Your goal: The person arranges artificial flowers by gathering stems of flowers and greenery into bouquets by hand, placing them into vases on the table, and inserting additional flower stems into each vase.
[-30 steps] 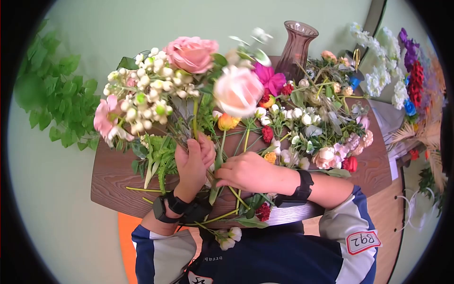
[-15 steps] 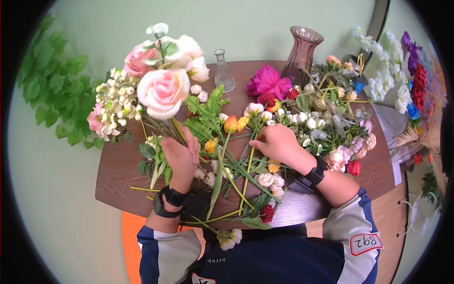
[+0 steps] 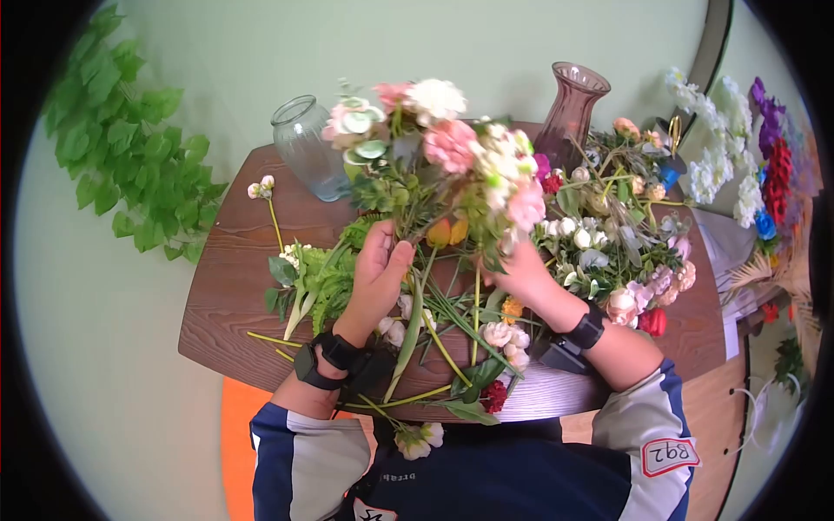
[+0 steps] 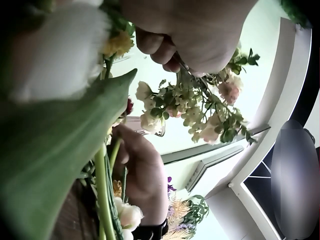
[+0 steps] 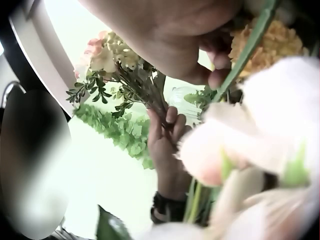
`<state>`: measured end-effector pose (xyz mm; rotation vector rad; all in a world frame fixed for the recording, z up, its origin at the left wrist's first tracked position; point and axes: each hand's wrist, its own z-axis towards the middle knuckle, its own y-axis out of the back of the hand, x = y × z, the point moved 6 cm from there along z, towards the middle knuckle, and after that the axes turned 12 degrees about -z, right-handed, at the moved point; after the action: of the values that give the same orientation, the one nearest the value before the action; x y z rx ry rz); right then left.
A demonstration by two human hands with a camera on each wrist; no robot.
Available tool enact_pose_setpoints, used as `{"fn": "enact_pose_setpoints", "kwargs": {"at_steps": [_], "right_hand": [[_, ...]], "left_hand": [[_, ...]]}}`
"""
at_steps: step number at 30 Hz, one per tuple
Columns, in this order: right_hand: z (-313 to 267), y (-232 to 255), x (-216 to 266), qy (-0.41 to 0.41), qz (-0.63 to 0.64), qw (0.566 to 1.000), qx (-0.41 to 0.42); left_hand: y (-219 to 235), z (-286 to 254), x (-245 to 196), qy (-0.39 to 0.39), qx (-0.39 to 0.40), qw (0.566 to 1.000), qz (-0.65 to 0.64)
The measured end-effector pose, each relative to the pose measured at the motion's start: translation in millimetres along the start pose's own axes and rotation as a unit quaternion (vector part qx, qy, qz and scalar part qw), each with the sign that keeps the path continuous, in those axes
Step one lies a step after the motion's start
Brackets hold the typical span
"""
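My left hand [image 3: 378, 273] grips the bundled stems of a mixed bouquet [image 3: 450, 146], with pink, white and cream blooms fanning out above the table. From the right wrist view, the left fingers curl round those stems [image 5: 154, 100]. My right hand [image 3: 524, 276] is low among the loose flowers, partly behind the bouquet in the head view. Its fingertips pinch at a green stem [image 4: 116, 151], whose flower head is hidden. A yellow-orange flower [image 5: 270, 47] and pale blooms [image 5: 245, 135] lie close to that hand.
A clear glass vase [image 3: 308, 152] stands at the back left, a purple-tinted vase [image 3: 573, 108] at the back right. Loose flowers, including a white-flowered heap [image 3: 599, 252], cover the table's right side. Fern leaves [image 3: 334, 278] lie at left. White flowers [image 3: 419, 440] overhang the front edge.
The left hand has swung the bouquet rightward and turned it, uncovering the clear vase. The right hand has left the bouquet's stems and gone right, to the loose flowers, where a stem has shifted.
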<state>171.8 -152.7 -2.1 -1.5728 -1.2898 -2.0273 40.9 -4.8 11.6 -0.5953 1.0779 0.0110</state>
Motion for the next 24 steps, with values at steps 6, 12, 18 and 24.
{"fn": "enact_pose_setpoints", "kwargs": {"at_steps": [6,12,18,24], "right_hand": [[-10.7,32.2,23.8,0.024,0.364,0.919,-0.149],[-25.9,69.8,51.3,0.15,0.377,0.875,-0.264],[-64.4,64.4,95.6,0.32,0.236,0.89,-0.224],[-65.2,11.8,106.7,0.363,-0.061,0.929,-0.026]], "left_hand": [[3.6,0.0,-4.4,0.007,0.026,0.999,0.029],[6.0,0.2,-11.8,-0.007,0.008,1.0,0.026],[-1.8,2.1,-15.3,-0.005,0.007,0.991,0.135],[-22.6,-5.1,-14.4,-0.034,0.049,0.984,0.167]]}}
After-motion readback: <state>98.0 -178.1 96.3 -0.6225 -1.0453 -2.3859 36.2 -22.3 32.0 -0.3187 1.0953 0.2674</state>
